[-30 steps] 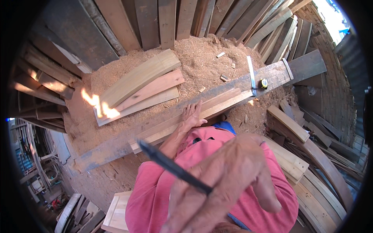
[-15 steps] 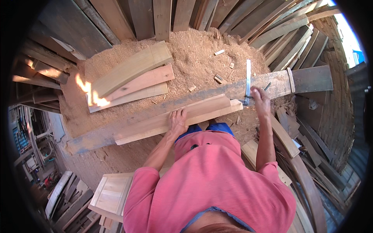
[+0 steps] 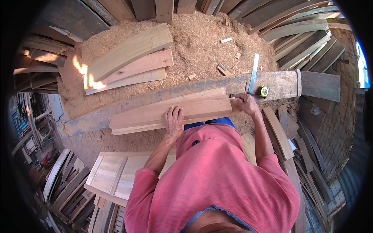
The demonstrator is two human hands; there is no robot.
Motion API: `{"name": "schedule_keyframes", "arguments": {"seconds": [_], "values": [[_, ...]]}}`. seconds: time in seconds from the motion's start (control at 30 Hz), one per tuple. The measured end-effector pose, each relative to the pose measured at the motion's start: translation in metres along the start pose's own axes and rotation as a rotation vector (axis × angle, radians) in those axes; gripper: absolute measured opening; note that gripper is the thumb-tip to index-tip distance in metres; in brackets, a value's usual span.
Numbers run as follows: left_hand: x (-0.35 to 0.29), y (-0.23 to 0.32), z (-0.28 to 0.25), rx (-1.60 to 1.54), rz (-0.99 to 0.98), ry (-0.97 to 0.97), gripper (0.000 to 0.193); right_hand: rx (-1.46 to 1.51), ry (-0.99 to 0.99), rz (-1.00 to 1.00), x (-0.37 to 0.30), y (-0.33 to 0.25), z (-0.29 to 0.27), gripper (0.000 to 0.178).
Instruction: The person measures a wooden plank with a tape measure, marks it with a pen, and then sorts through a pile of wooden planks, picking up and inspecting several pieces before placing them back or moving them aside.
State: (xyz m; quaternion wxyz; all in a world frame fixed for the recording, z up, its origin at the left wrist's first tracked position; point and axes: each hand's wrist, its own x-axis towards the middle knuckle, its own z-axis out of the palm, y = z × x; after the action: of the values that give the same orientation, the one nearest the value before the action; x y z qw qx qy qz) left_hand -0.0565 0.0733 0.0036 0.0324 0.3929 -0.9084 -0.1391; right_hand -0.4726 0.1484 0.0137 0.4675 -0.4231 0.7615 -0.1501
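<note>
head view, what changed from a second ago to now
The right hand, raised close to the camera with a dark stick-like tool, has come down to the right end of the boards; whether it still holds the tool is unclear. A broad board face now shows beneath the left hand. Unchanged: the left hand on the boards, and the metal square and tape measure on the long plank.

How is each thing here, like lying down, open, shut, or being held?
Left hand: resting on the top board, fingers slightly bent.
Right hand: near the top board's right end, fingers bent; grip unclear.
Top board: lying over other boards.
Tape measure: on the long plank; no drawn-out tape visible.
Metal square: lying partly on the long plank, tip past its far edge.
Three boards: fanned out on shavings.
Shavings: loose, spread out.
</note>
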Motion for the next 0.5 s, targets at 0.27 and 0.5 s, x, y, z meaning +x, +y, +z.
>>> {"name": "schedule_keyframes", "arguments": {"seconds": [0.27, 0.5], "values": [[-0.001, 0.004, -0.004, -0.023, -0.020, -0.029, 0.070, 0.020, -0.114, -0.032, -0.001, -0.012, 0.008, 0.048], [0.009, 0.000, -0.008, 0.009, -0.009, -0.046, 0.088, 0.120, -0.130, -0.002, -0.004, -0.004, -0.005, 0.052]]}}
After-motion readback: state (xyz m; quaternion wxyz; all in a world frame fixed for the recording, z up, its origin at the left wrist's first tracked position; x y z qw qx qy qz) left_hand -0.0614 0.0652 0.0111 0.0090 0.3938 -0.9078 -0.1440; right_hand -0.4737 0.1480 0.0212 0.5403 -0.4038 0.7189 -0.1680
